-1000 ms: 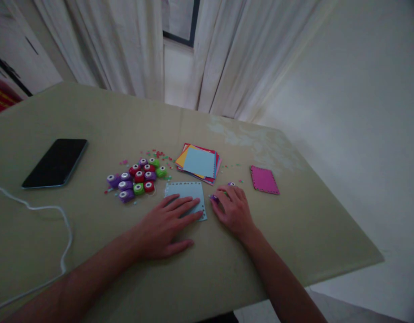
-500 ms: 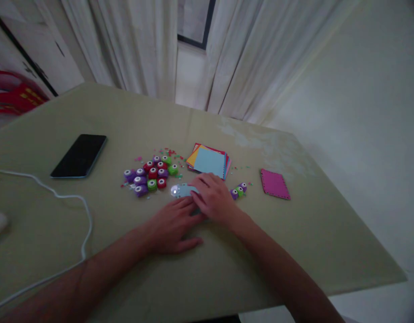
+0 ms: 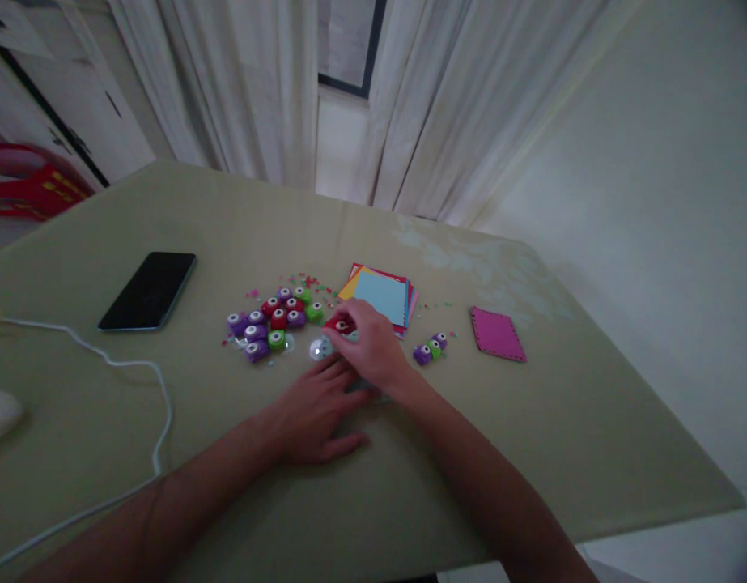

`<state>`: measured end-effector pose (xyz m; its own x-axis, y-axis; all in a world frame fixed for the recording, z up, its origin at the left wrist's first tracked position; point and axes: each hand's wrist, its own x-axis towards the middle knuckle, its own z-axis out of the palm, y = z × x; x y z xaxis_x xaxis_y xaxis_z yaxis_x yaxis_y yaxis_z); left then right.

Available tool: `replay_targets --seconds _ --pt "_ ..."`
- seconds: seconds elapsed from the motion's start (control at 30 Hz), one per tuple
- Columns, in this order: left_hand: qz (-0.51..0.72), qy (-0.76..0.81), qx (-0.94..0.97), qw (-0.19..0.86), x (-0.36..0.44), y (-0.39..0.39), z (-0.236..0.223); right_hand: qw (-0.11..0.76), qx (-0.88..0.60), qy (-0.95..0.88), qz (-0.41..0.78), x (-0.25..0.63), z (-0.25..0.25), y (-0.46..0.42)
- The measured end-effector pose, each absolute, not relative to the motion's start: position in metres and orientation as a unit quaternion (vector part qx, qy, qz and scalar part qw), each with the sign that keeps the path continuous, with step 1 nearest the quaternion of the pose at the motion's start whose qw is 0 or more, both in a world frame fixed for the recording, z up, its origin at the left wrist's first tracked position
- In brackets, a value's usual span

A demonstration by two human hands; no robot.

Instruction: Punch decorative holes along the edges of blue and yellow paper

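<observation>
One red punch point(image 3: 341, 325) is pinched between thumb and fingers of the right hand point(image 3: 370, 344), over the blue card point(image 3: 328, 346). The left hand point(image 3: 318, 411) lies flat on that card, thumb apart. Three punches point(image 3: 435, 343) sit just right of the right hand; the stack point(image 3: 380, 295) lies beyond it. More punches point(image 3: 278, 319) cluster beyond the left hand, leftward. Far left of it, the red bag's point(image 3: 36, 190) contents are hidden.

Tablet point(image 3: 147, 291) left of the punch cluster point(image 3: 278, 318), card stack point(image 3: 380, 298) right, lone card point(image 3: 498, 334) farther right.
</observation>
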<state>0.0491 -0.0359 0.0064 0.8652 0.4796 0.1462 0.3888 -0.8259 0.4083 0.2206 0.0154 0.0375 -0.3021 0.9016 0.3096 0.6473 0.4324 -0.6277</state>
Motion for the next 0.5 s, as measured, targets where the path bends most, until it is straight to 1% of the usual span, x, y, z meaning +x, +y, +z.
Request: replay_targets --seconds 0.07,0.13,0.27,0.4,0.5 --pt "0.129 0.232 0.95 0.165 0.049 -0.036 0.007 0.382 -0.518 -0.72 0.258 0.253 0.037 0.004" --pt "0.12 0.235 0.952 0.153 0.048 -0.035 0.006 0.393 -0.539 -0.685 0.292 0.282 0.034 -0.011" --pt "0.103 0.239 0.955 0.143 0.046 -0.034 0.002 0.364 -0.552 -0.697 0.277 0.312 0.029 -0.038" --pt "0.12 0.243 0.953 0.133 0.045 -0.034 -0.002 0.32 -0.557 -0.736 0.212 0.312 0.029 -0.044" --pt "0.129 0.241 0.954 0.125 0.044 -0.034 -0.003 0.312 -0.558 -0.741 0.205 0.31 0.028 -0.042"
